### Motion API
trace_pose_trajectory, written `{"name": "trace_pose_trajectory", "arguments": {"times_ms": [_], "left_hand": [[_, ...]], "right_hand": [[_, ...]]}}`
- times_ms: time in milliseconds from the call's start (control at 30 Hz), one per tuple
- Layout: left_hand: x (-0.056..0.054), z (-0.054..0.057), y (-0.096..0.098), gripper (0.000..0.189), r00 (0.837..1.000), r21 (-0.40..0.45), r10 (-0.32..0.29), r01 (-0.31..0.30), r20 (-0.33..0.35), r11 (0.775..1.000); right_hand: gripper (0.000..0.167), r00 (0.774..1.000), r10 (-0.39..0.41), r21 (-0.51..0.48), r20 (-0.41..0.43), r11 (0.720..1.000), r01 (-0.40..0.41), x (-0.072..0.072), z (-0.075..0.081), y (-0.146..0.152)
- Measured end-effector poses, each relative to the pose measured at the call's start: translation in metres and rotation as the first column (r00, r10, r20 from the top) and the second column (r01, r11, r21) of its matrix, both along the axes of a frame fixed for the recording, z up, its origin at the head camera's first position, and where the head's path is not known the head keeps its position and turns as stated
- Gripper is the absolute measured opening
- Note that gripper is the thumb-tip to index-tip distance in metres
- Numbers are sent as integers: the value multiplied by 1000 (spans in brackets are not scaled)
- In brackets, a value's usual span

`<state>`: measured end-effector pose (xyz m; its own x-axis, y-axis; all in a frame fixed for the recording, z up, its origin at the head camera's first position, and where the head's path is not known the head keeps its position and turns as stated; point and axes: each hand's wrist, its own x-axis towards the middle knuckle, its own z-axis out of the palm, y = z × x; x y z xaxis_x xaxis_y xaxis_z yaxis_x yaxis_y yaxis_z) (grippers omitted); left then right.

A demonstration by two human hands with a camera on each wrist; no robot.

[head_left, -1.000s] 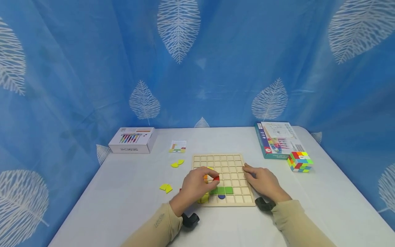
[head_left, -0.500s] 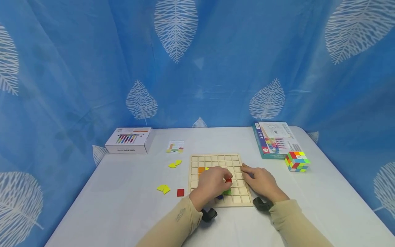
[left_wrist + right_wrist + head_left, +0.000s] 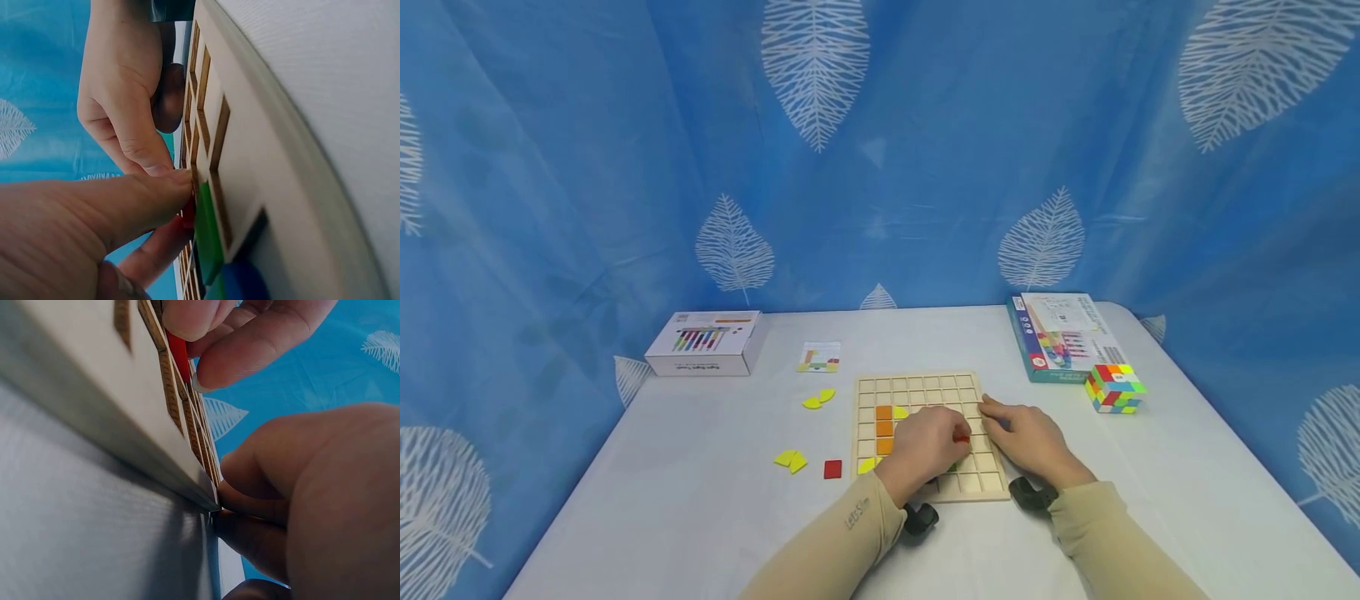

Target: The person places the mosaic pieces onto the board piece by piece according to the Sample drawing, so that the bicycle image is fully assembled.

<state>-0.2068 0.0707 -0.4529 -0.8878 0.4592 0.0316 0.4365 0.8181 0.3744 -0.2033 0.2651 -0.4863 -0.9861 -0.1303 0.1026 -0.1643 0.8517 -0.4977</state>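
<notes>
Grip narrow: the left hand (image 3: 923, 442) pinches a red piece (image 3: 178, 355) between its thumb and fingers, low over the gridded wooden board (image 3: 951, 396), right of the middle and just beyond a green piece (image 3: 209, 237) on the side nearer the person. Whether the red piece sits in a cell or hangs slightly above it cannot be told, since the fingers cover most of it. To do this placing well, I would keep the piece level, square its sides to the thin ridges round the cell, and let it down flat before loosening the pinch; a last light press with one fingertip should tell whether any corner rides on a ridge. Care seems wise on the near side, where a sideways nudge could shift the green piece or the blue piece (image 3: 244, 282) close by it. As for pose, the left forearm (image 3: 831, 537) reaches in from the near side, slanting rightward, with the fingers bent down toward the cells; the right hand (image 3: 1028, 435) rests at the board's right edge, its fingertips touching it, though whether they pinch that edge or merely brace it I cannot tell
</notes>
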Motion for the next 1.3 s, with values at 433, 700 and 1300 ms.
{"name": "trace_pose_trajectory", "arguments": {"times_ms": [433, 700, 1300], "left_hand": [[3, 5, -4, 18, 1000, -40, -3, 2, -14, 999], [13, 7, -13, 22, 997, -53, -30, 27, -69, 998], [26, -3, -167, 35, 975, 108, 209, -201, -68, 974]], "right_hand": [[40, 1000, -3, 14, -3, 1000, 3, -3, 2, -5], [39, 1000, 1, 20, -5, 1000, -1, -2, 1, -6], [42, 999, -3, 0, 38, 1000, 3, 1, 1, 0]]}}
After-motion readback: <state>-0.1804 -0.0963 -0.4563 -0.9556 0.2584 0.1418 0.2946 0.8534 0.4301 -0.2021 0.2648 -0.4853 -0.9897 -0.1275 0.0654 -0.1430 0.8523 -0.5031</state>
